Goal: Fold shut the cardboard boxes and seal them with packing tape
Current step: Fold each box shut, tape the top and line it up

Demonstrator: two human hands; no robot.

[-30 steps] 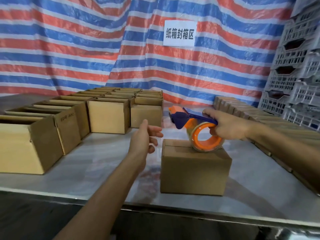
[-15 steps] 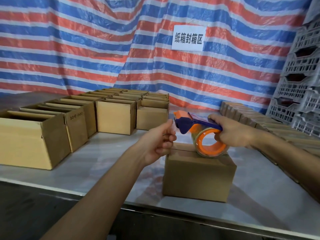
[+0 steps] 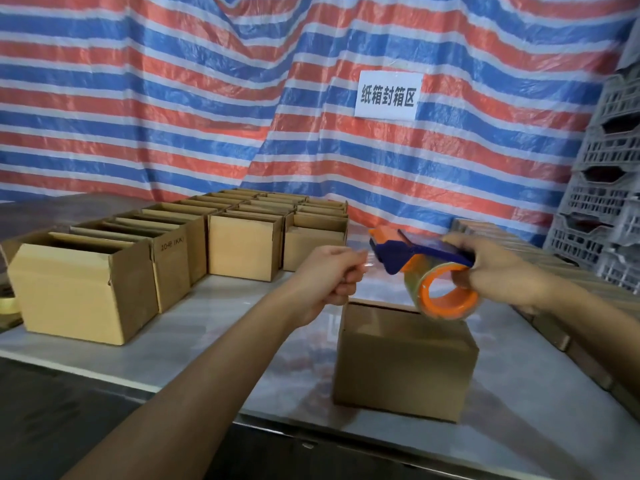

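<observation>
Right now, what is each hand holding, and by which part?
The right hand grips the tape dispenser at its rear end. The left hand pinches the free end of the clear tape at the dispenser's front.

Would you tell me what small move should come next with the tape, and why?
Probably lower the tape end onto the closed box: the left hand pinches it at the mouth of the dispenser, which the right hand holds over the box, and its top looks untaped.
</observation>
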